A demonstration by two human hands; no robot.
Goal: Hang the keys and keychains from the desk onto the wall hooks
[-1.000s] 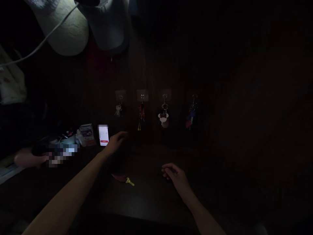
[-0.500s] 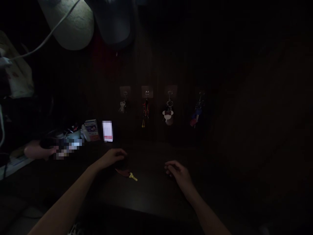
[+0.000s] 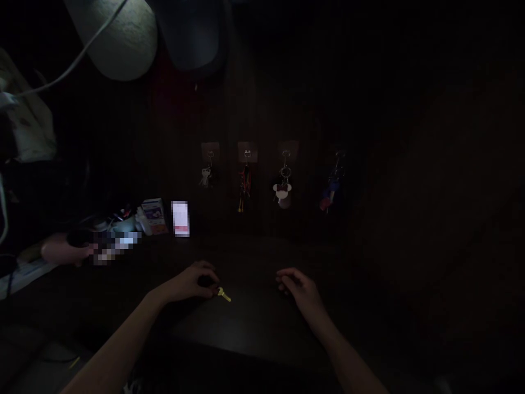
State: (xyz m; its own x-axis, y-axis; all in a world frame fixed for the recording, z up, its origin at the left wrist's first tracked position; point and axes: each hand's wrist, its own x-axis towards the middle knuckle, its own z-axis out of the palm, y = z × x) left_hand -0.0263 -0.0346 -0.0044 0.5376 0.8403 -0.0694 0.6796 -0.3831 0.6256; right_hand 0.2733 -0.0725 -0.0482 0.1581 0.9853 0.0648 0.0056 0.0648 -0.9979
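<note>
A brass-coloured key (image 3: 225, 295) lies on the dark tabletop, its blade pointing right and toward me. My left hand (image 3: 200, 280) is bent over the key's head, thumb and fingertips closed together there. Beneath that hand, the dark red fob joined to the key is hidden. My right hand (image 3: 296, 282) rests over the table to the right, holding nothing, its fingers loosely curled and apart.
On the dark wall hang silver keys (image 3: 205, 176), a red and yellow keychain (image 3: 245, 183), a white mouse-head keychain (image 3: 282, 191) and a blue and red bunch (image 3: 329, 194). A lit phone (image 3: 180, 219), small box (image 3: 155, 216) and pink object (image 3: 61, 248) stand left.
My left hand has come down toward me onto the key and its fob, covering the fob, and its fingers have closed. My right hand has stayed where it was.
</note>
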